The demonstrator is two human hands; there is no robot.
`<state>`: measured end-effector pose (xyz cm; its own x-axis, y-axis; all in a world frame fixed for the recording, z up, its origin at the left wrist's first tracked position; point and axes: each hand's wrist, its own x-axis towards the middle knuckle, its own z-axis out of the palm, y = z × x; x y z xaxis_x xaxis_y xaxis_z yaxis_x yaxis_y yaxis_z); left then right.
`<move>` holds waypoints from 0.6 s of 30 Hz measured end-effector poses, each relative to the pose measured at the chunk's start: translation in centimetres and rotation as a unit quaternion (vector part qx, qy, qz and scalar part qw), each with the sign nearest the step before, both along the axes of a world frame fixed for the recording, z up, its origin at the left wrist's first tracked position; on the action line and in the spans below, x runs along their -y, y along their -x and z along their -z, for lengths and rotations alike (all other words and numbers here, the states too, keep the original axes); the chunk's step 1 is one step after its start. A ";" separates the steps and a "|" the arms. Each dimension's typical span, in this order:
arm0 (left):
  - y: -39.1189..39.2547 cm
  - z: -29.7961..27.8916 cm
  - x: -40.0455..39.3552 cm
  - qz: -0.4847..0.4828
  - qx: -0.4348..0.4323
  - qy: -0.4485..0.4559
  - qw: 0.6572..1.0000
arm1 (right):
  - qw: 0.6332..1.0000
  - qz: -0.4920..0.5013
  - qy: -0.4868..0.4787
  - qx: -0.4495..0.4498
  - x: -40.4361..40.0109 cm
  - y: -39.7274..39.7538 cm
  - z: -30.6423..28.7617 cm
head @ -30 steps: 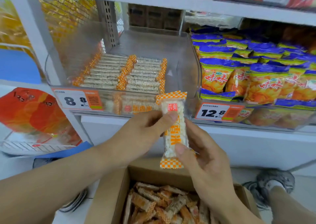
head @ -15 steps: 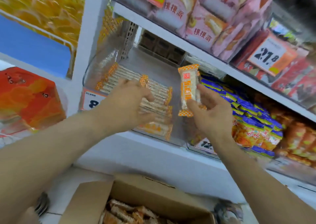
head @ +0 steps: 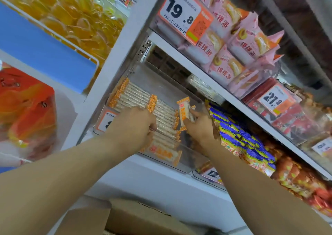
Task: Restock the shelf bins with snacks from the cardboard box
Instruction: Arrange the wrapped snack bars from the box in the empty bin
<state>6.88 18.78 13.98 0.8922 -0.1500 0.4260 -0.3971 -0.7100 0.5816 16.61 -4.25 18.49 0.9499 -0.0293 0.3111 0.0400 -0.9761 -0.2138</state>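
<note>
A clear shelf bin (head: 181, 164) holds rows of white snack bars (head: 136, 98) with orange checked ends. My right hand (head: 201, 128) pinches one such snack bar (head: 185, 110) upright over the bare right part of the bin. My left hand (head: 133, 127) lies on the front rows of bars with its fingers bent down onto them; whether it grips one is hidden. The cardboard box (head: 140, 218) shows at the bottom edge, below my arms, its contents almost out of view.
Blue and yellow chip bags (head: 239, 136) fill the neighbouring bin on the right. Pink cake packs (head: 230, 42) sit on the shelf above, behind a 19.8 price tag (head: 183, 14). A white upright post (head: 115, 64) bounds the bin's left side; an orange bag (head: 27, 109) lies beyond.
My view tilted up and both hands moved further into the bin. The right hand carried the bar from above the box into the bin; the left hand let go of it and settled on the rows.
</note>
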 end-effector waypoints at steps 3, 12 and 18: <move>0.2 -0.1 -0.2 0.006 0.001 0.008 1.000 | 0.998 0.009 0.053 -0.015 -0.3 -0.8 0.5; 0.4 -0.1 -0.4 0.012 -0.009 0.025 1.000 | 0.986 0.091 0.120 -0.068 -0.8 -4.2 1.2; 0.5 0.2 -0.3 0.004 -0.011 0.030 0.999 | 0.977 0.122 0.173 -0.028 -0.9 -4.5 1.7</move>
<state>6.43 19.06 13.80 0.9007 -0.1316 0.4140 -0.3886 -0.6702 0.6323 21.13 -3.31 16.83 0.9435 -0.1590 0.2907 -0.2053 -0.9692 0.1361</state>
